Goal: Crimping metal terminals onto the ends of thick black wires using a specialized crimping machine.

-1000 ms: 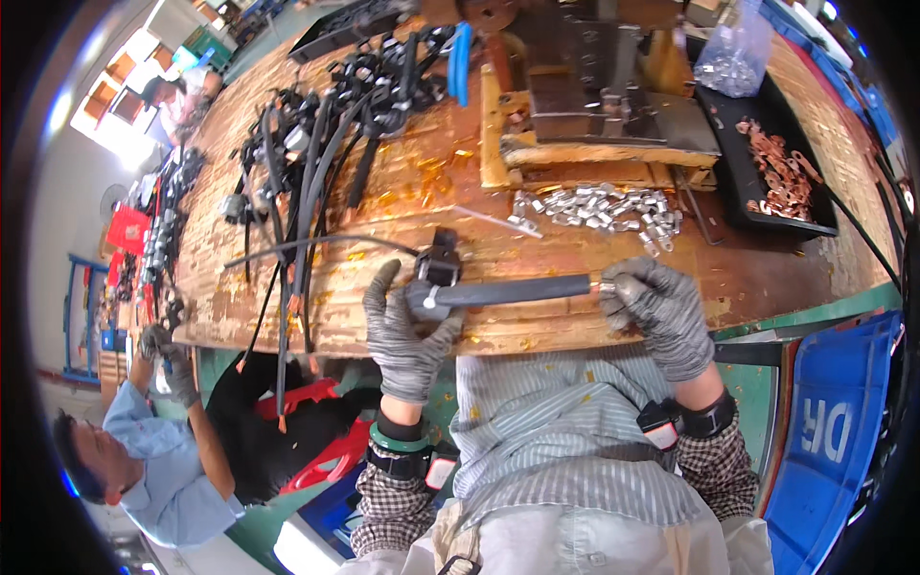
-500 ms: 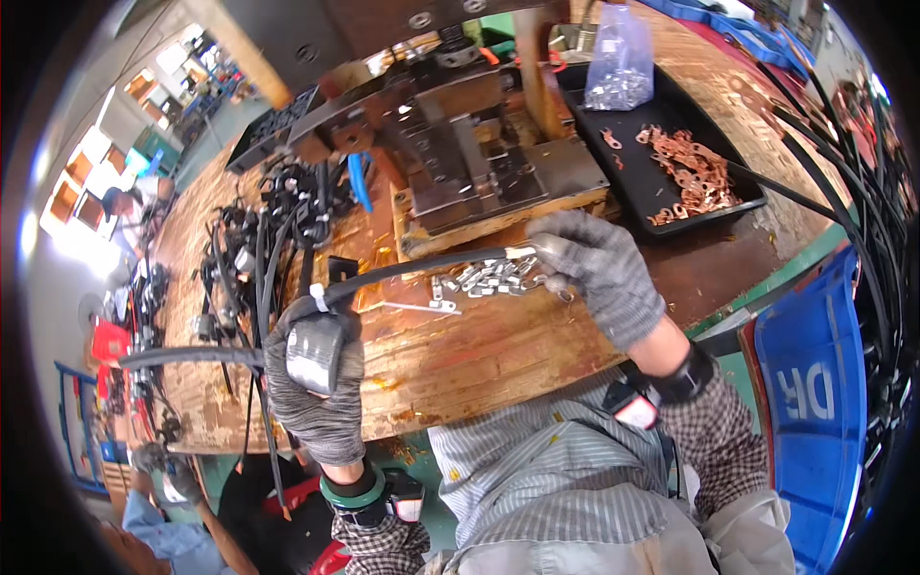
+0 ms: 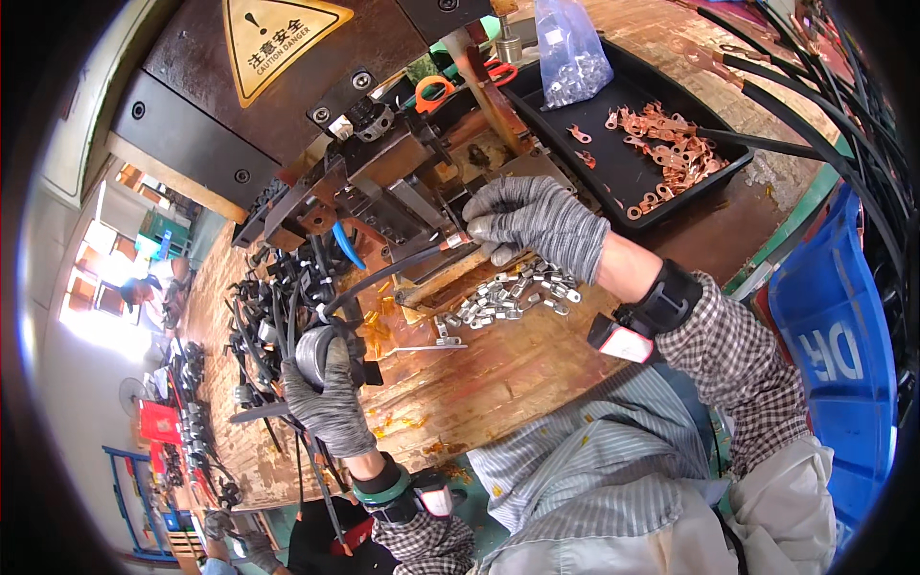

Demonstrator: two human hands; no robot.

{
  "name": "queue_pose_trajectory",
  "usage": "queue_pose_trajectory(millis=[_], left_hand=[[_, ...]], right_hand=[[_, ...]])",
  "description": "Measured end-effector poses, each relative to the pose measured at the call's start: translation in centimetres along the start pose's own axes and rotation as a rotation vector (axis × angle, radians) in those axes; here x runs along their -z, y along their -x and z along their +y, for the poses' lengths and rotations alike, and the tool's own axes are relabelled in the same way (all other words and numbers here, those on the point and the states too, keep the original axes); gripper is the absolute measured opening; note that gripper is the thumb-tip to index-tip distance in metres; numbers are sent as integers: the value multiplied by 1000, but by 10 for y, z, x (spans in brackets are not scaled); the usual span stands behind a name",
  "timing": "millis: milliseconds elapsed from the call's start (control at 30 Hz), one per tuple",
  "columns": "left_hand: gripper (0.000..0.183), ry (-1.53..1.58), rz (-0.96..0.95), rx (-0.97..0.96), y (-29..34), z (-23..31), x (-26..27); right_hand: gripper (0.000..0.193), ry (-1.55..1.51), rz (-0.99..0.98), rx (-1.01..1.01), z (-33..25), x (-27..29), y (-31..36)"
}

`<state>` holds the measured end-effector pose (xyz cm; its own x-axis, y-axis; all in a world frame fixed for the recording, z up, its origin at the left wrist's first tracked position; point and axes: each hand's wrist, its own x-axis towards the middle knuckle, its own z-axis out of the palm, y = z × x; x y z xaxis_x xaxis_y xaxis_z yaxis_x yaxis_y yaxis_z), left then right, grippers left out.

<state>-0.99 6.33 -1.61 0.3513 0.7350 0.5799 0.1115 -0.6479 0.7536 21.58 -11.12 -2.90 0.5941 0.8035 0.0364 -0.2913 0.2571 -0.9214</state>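
My left hand (image 3: 331,410), in a grey knit glove, is closed around a rounded black-and-silver part (image 3: 312,356) from which black cable runs. One length of black cable (image 3: 388,275) rises to the right toward the metal press (image 3: 407,196). Its end carries a small coppery tip (image 3: 454,241), at the front of the press. Gloved too, my right hand (image 3: 539,228) pinches at that tip with bent fingers; the fingers partly hide what they grip. Below it lies a pile of silver cable lugs (image 3: 517,292) on the wooden table (image 3: 450,383).
Right of the press is a black tray (image 3: 613,196) with copper lugs (image 3: 671,144) and a plastic bag (image 3: 572,57) of silver parts. Black cable assemblies (image 3: 278,307) crowd the left. Orange-handled scissors (image 3: 433,94) lie behind the press. A blue bin (image 3: 834,316) stands right. Another person (image 3: 144,292) sits far left.
Both hands have carried the cable toward the press, its end moving up and left from above the silver lugs to the press front. The view has shifted, showing more of the press.
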Motion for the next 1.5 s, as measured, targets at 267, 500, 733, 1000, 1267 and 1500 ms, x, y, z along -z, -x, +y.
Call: queue_pose_trajectory(millis=[267,500,733,1000,1267,1500], left_hand=[[36,68,-28,43,-7,2,-8],[39,231,-44,232,-12,-2,-15],[37,167,-66,185,-12,-1,-15],[36,121,-7,287,-13,8,-15],[35,153,-53,210,-11,-3,-11],[33,229,-52,289,-12,9,-13]], right_hand=[[17,-13,-62,-21,2,5,-19],[11,-156,30,2,0,0,-30],[10,-54,52,78,0,-5,-33],[9,183,48,64,-3,-2,-34],[11,408,113,165,-10,8,-15],[14,226,149,240,-27,16,30]])
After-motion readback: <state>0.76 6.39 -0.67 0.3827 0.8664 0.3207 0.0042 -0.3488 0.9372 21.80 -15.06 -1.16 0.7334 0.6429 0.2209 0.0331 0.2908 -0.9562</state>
